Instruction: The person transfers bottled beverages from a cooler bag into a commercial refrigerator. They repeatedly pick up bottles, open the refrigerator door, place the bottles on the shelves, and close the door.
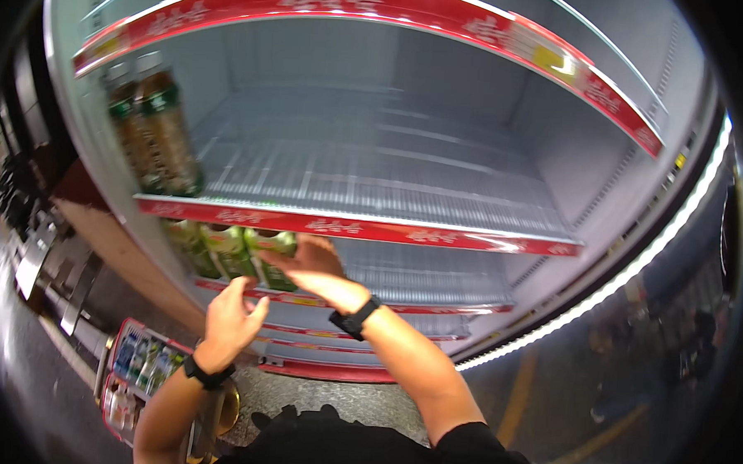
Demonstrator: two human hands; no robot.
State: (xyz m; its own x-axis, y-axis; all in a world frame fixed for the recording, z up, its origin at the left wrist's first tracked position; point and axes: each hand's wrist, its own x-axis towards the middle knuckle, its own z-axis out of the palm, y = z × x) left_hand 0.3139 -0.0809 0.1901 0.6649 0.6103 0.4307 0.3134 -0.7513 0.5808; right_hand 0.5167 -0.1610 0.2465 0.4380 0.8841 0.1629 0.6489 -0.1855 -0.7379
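Several green-labelled drink bottles [224, 250] stand side by side at the left of the second visible shelf, under a red-edged shelf. My right hand [311, 258] reaches in under that edge, beside the rightmost of them; its fingers are partly hidden, and whether it grips a bottle is unclear. In front of the lower shelf edge, my left hand [236, 316] is raised with thumb and fingers apart, holding nothing. Two brown drink bottles [158, 129] with white caps stand on the shelf above, at its left end.
A crate [117, 351] of assorted bottles sits low at the left. The cooler's red-edged shelf [359, 228] spans across above my hands, with another red strip [332, 0] higher up. The cooler's glass door [589, 366] with a light strip lies to the right.
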